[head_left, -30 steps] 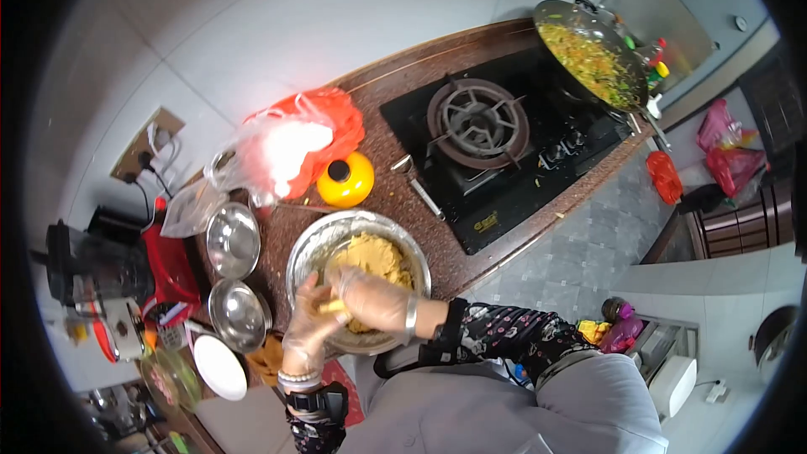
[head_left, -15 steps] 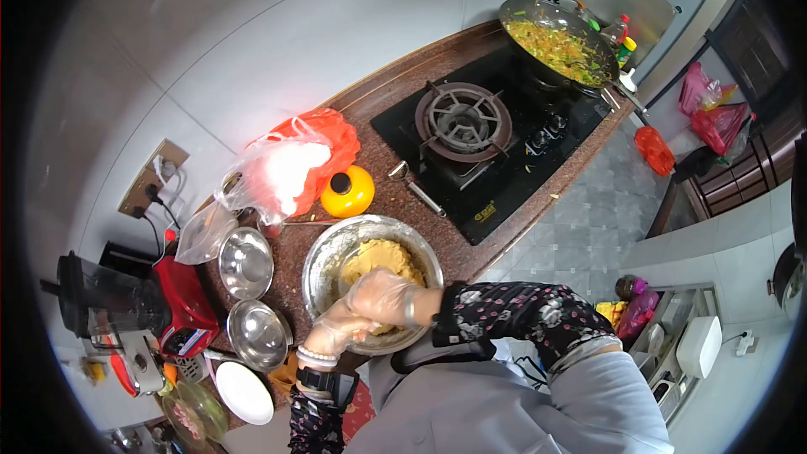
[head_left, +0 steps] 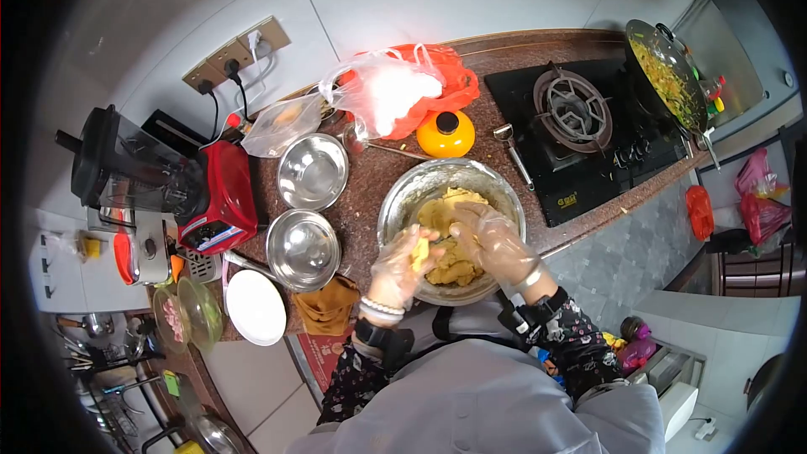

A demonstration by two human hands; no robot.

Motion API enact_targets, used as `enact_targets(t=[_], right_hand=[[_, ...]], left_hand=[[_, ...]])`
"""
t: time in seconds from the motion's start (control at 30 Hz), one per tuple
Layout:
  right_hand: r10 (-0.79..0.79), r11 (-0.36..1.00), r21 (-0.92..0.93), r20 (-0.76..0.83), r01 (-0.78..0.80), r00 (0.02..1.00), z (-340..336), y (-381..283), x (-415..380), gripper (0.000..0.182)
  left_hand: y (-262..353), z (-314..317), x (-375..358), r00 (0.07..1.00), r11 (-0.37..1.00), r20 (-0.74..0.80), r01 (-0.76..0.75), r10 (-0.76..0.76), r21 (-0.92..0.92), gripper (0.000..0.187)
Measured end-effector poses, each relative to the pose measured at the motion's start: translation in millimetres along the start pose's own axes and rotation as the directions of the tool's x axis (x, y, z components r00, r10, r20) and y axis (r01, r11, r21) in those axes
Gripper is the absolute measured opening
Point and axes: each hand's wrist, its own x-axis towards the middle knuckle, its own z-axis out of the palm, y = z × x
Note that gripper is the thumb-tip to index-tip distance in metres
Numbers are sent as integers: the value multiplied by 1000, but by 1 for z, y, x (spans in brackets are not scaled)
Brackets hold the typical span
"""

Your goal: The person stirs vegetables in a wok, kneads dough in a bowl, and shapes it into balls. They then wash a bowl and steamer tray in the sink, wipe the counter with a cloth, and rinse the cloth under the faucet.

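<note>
A large metal bowl (head_left: 388, 212) holds yellow dough (head_left: 454, 267) in a rough mass, with floury smears on the inner wall. My left hand (head_left: 397, 267), in a clear plastic glove, is at the bowl's left side with its fingers curled around a small piece of dough (head_left: 419, 254). Across from it, my right hand (head_left: 496, 242), gloved too, hovers over the dough's right part. Its fingers are stretched out and apart, with dough residue on the glove. Whether its fingertips touch the dough is hard to tell.
Two steel bowls (head_left: 313, 171) and a white plate (head_left: 255, 308) stand left of the dough bowl, near a red blender (head_left: 225, 197). Behind are an orange lidded pot (head_left: 445, 134) and a red bag (head_left: 458, 76). Right lies a gas stove (head_left: 572, 189) with a wok (head_left: 643, 76).
My hands were together over the bowl and have come apart, the right one moving to the right side. A dough piece now shows in my left hand. The view has turned left.
</note>
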Motion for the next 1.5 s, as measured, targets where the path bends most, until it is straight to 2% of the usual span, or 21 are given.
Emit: enact_targets(t=[0.03,0.1,0.17,0.2,0.23,0.33,0.4,0.43,0.53,0.63,0.77,0.87,0.97,1.07,1.1,1.13,1.2,1.27,1.33,1.4,1.5], right_hand=[[-10,986,165,-55,19,998,-5,-24,6,39],[-180,983,-41,-81,177,980,9,-40,10,39],[-270,926,-303,-117,224,956,12,-65,18,32],[-128,961,-259,-129,91,983,18,-63,20,29],[16,976,-214,-138,-46,990,23,-56,22,28],[333,943,115,-322,-313,886,25,-50,32,34],[472,875,325,-408,-359,781,21,-49,32,36],[575,795,383,-232,-469,785,11,-57,25,26],[297,938,264,-272,-225,915,34,-87,11,12],[159,968,-142,-287,-206,945,46,-94,17,46],[174,853,-377,-445,-360,879,31,-102,37,43],[176,908,-291,-386,-301,905,30,-100,25,41],[124,988,132,-335,-84,934,45,-75,5,40],[-112,973,-224,-229,59,967,34,-85,-3,42],[-167,966,-244,-323,89,932,30,-91,3,30],[-93,964,-266,-372,-11,923,36,-85,2,21],[21,931,-312,-475,-190,880,40,-60,5,10],[552,826,416,-462,-380,694,18,-79,23,32],[412,906,333,-537,-264,736,22,-62,26,39],[539,744,594,-261,-307,801,11,-113,28,33],[-70,981,-194,-300,11,951,53,-108,27,16]], left_hand=[[1,14,3,999,985,45,18,-11,-173,36],[11,44,-2,989,867,143,89,-21,-490,45],[15,44,-8,920,823,391,228,-8,-520,57],[15,41,-10,861,799,509,307,-1,-517,62],[10,37,-10,729,428,672,569,131,-702,79],[18,40,-26,878,899,458,303,-136,-315,91],[12,11,-14,890,958,436,230,-135,-172,87],[13,8,-8,921,959,360,224,-150,-174,90],[15,29,-2,950,928,303,180,-77,-327,81],[14,59,-15,890,948,442,33,116,-316,69],[20,48,-7,964,934,265,72,25,-350,49],[20,33,2,969,980,216,-78,118,-183,47],[11,8,29,982,994,168,-71,84,-86,49],[36,30,6,952,948,280,194,-120,-253,61],[38,14,4,874,937,451,291,-178,-194,70],[32,15,3,659,660,746,603,-97,-448,81],[29,26,-15,846,869,494,388,-202,-309,94],[43,30,-29,836,957,504,285,-218,-58,101],[44,5,-10,782,981,595,179,-185,70,94],[32,-5,8,749,900,661,312,-36,-305,78],[30,-4,1,842,849,531,212,92,-484,61]])
